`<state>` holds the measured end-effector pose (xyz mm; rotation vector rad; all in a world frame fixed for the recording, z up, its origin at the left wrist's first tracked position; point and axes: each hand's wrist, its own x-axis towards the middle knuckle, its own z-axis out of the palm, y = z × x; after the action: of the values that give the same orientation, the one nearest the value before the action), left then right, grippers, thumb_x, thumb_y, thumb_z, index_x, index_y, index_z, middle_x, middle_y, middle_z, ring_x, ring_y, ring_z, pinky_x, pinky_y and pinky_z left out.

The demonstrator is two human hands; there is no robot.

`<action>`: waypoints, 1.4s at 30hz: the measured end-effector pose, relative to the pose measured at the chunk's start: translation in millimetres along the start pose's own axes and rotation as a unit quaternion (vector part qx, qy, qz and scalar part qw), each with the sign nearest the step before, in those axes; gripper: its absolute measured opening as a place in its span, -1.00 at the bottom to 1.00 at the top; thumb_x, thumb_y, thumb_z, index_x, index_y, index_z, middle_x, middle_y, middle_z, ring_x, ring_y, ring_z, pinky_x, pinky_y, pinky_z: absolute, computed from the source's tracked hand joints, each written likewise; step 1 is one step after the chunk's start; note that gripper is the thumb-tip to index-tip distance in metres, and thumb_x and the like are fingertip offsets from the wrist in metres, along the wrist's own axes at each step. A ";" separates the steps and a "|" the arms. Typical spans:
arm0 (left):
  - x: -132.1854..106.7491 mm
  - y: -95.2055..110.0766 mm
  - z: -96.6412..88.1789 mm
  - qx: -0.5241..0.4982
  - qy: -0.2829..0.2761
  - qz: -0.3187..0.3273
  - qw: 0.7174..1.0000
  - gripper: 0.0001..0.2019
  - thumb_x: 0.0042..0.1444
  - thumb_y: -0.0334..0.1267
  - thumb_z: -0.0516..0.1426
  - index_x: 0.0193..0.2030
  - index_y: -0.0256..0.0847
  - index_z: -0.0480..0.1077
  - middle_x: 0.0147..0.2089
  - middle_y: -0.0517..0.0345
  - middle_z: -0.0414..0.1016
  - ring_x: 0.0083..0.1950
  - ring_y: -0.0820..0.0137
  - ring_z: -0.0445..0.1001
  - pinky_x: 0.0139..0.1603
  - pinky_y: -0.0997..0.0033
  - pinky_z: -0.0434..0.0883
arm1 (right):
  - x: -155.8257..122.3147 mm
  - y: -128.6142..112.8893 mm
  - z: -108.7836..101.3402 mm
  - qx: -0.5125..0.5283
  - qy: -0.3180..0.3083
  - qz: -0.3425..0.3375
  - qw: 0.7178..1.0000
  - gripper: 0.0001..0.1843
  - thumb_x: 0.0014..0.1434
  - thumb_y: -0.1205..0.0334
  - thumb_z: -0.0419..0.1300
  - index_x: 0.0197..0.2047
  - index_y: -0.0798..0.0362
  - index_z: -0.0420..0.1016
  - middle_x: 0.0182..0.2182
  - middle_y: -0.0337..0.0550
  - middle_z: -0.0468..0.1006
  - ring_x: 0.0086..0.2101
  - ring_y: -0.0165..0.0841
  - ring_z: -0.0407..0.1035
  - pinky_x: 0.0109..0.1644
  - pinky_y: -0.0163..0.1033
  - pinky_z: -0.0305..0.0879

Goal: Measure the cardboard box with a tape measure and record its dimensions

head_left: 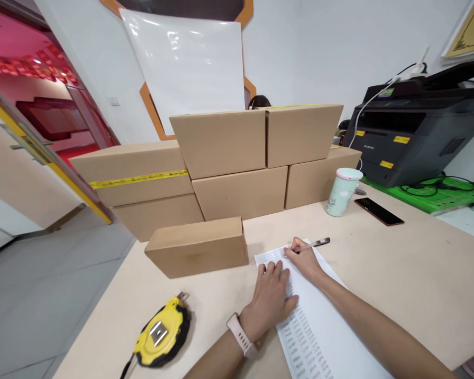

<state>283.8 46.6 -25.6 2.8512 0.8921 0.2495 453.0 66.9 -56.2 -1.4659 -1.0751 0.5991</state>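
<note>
A printed sheet of paper [324, 321] with rows of small text lies on the beige table [398, 263]. My left hand [272, 300] rests flat on the sheet's upper left part, fingers stretched out, with a pink watch on the wrist. My right hand [302, 258] is closed around a pen [316, 243], whose tip touches the sheet near its top edge. A small cardboard box [197, 246] lies just left of the sheet. A yellow and black tape measure [161, 332] sits near the table's front left edge.
A stack of cardboard boxes [237, 158] lines the far side of the table. A mint green cup [343, 191] and a dark phone [378, 211] stand to the right. A black printer [414, 137] sits at the back right on a green mat. A person's head shows behind the boxes.
</note>
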 end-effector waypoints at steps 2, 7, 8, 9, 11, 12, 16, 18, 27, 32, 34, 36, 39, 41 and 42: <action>0.2 -0.3 0.2 -0.001 -0.001 0.000 1.000 -0.50 0.13 0.03 0.07 0.12 -0.24 0.26 0.23 -0.16 0.27 0.13 0.05 0.23 0.15 -0.07 0.13 | -0.6 0.9 -0.9 -0.008 -0.002 -0.008 1.000 -0.72 -0.09 0.23 0.20 -0.61 -0.02 0.11 -0.68 -0.41 0.11 -0.59 -0.46 0.04 -0.50 -0.31 -0.01; 0.4 0.7 -1.8 -0.004 -0.003 -0.001 1.000 -0.51 0.13 0.03 0.07 0.11 -0.23 0.27 0.22 -0.16 0.28 0.13 0.04 0.24 0.16 -0.08 0.13 | -1.4 4.8 -0.7 -0.019 -0.029 -0.016 0.999 -0.74 -0.05 0.24 0.14 -0.58 -0.03 0.08 -0.67 -0.43 0.06 -0.59 -0.46 0.00 -0.51 -0.31 -0.04; 0.3 1.0 -2.2 -0.004 -0.002 -0.001 1.000 -0.51 0.13 0.03 0.07 0.11 -0.24 0.27 0.22 -0.16 0.29 0.12 0.04 0.24 0.15 -0.07 0.14 | -1.4 5.6 -0.5 -0.020 -0.031 -0.016 0.999 -0.74 -0.04 0.24 0.14 -0.58 -0.03 0.08 -0.67 -0.43 0.06 -0.60 -0.46 -0.01 -0.51 -0.31 -0.04; 0.1 1.2 -2.4 -0.004 -0.002 -0.001 1.000 -0.51 0.13 0.03 0.07 0.11 -0.24 0.28 0.21 -0.15 0.29 0.11 0.05 0.25 0.15 -0.07 0.14 | -1.4 6.1 -0.4 -0.022 -0.031 -0.017 0.999 -0.74 -0.04 0.24 0.15 -0.58 -0.03 0.08 -0.67 -0.43 0.05 -0.60 -0.46 -0.01 -0.51 -0.31 -0.05; -0.3 1.4 -2.3 -0.003 -0.001 -0.001 1.000 -0.51 0.12 0.03 0.08 0.10 -0.24 0.28 0.20 -0.15 0.30 0.11 0.05 0.25 0.15 -0.06 0.15 | -1.3 5.9 -0.3 -0.024 -0.027 -0.018 0.999 -0.72 -0.03 0.24 0.16 -0.58 -0.03 0.07 -0.67 -0.43 0.05 -0.60 -0.46 -0.02 -0.51 -0.31 -0.05; -0.5 1.3 -1.9 -0.003 0.000 -0.001 1.000 -0.50 0.12 0.03 0.08 0.10 -0.24 0.28 0.21 -0.15 0.30 0.11 0.05 0.25 0.15 -0.06 0.15 | -1.3 5.0 -0.2 -0.025 -0.024 -0.019 0.999 -0.71 -0.02 0.22 0.16 -0.58 -0.03 0.07 -0.67 -0.43 0.06 -0.60 -0.46 0.00 -0.51 -0.31 -0.04; -1.2 0.4 0.6 0.001 0.006 -0.001 1.000 -0.50 0.13 0.03 0.07 0.11 -0.25 0.27 0.21 -0.15 0.28 0.12 0.05 0.24 0.16 -0.06 0.14 | -1.4 -1.7 0.3 0.021 -0.029 -0.007 0.999 -0.72 0.03 0.04 0.22 -0.48 -0.02 0.22 -0.61 -0.36 0.28 -0.57 -0.43 0.17 -0.46 -0.29 0.13; -1.6 0.0 2.0 0.004 0.010 -0.001 1.000 -0.50 0.13 0.02 0.07 0.12 -0.25 0.27 0.21 -0.15 0.28 0.13 0.04 0.23 0.16 -0.07 0.13 | -1.6 -4.5 0.8 0.060 -0.039 0.008 0.997 -0.68 -0.04 -0.02 0.29 -0.40 0.00 0.30 -0.51 -0.28 0.41 -0.51 -0.40 0.27 -0.41 -0.26 0.22; -0.3 -0.1 3.7 0.018 0.019 0.007 1.000 -0.49 0.13 0.04 0.07 0.11 -0.25 0.27 0.19 -0.14 0.30 0.10 0.06 0.24 0.14 -0.03 0.15 | -1.8 -0.4 -1.3 -0.042 -0.041 -0.044 0.997 -0.74 0.03 0.19 0.14 -0.57 -0.03 0.12 -0.66 -0.40 0.14 -0.59 -0.44 0.08 -0.49 -0.30 0.03; 1.3 1.5 3.0 0.019 0.015 0.007 1.000 -0.50 0.13 0.03 0.07 0.10 -0.26 0.26 0.18 -0.16 0.29 0.10 0.07 0.22 0.14 -0.03 0.13 | -2.6 0.0 -4.6 -0.064 -0.048 -0.030 0.996 -0.78 -0.02 0.24 0.12 -0.56 -0.03 0.11 -0.67 -0.41 0.12 -0.60 -0.45 0.03 -0.51 -0.30 -0.04; 1.3 1.7 2.8 0.018 0.012 0.009 1.000 -0.51 0.13 0.03 0.07 0.10 -0.27 0.26 0.17 -0.17 0.29 0.10 0.07 0.21 0.15 -0.02 0.11 | -3.1 -1.3 -4.8 -0.068 -0.051 -0.023 0.996 -0.78 -0.03 0.24 0.13 -0.56 -0.03 0.11 -0.67 -0.41 0.11 -0.61 -0.45 0.02 -0.52 -0.29 -0.06; 1.1 1.7 2.3 0.019 0.011 0.011 1.000 -0.50 0.13 0.03 0.08 0.10 -0.28 0.26 0.15 -0.17 0.30 0.10 0.07 0.21 0.16 -0.01 0.11 | -3.6 -2.7 -4.7 -0.071 -0.053 -0.020 0.996 -0.78 -0.03 0.24 0.12 -0.56 -0.04 0.10 -0.67 -0.42 0.10 -0.60 -0.45 0.01 -0.52 -0.30 -0.07; 0.8 1.7 1.5 0.023 0.012 0.013 1.000 -0.49 0.13 0.03 0.08 0.09 -0.32 0.28 0.12 -0.18 0.32 0.08 0.07 0.21 0.15 0.01 0.11 | -4.3 -3.8 -4.3 -0.072 -0.057 -0.020 0.996 -0.77 -0.03 0.24 0.12 -0.56 -0.04 0.09 -0.67 -0.42 0.10 -0.59 -0.45 0.01 -0.52 -0.30 -0.06; 0.9 1.8 1.2 0.025 0.014 0.014 0.999 -0.50 0.13 0.03 0.08 0.08 -0.31 0.28 0.11 -0.17 0.33 0.08 0.08 0.21 0.13 0.02 0.12 | -4.6 -3.6 -4.1 -0.073 -0.058 -0.021 0.995 -0.77 -0.03 0.23 0.12 -0.56 -0.04 0.09 -0.67 -0.42 0.09 -0.59 -0.45 0.01 -0.52 -0.30 -0.06; 1.0 1.9 1.1 0.026 0.014 0.015 0.999 -0.50 0.12 0.03 0.08 0.08 -0.31 0.28 0.11 -0.17 0.33 0.08 0.08 0.21 0.13 0.02 0.13 | -4.7 -3.3 -4.0 -0.074 -0.058 -0.021 0.995 -0.77 -0.02 0.23 0.12 -0.56 -0.04 0.09 -0.67 -0.42 0.08 -0.59 -0.45 0.01 -0.52 -0.30 -0.06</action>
<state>285.9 45.5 -26.2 2.9181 0.8754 0.2737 453.4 60.6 -53.2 -1.5464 -1.2606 0.5898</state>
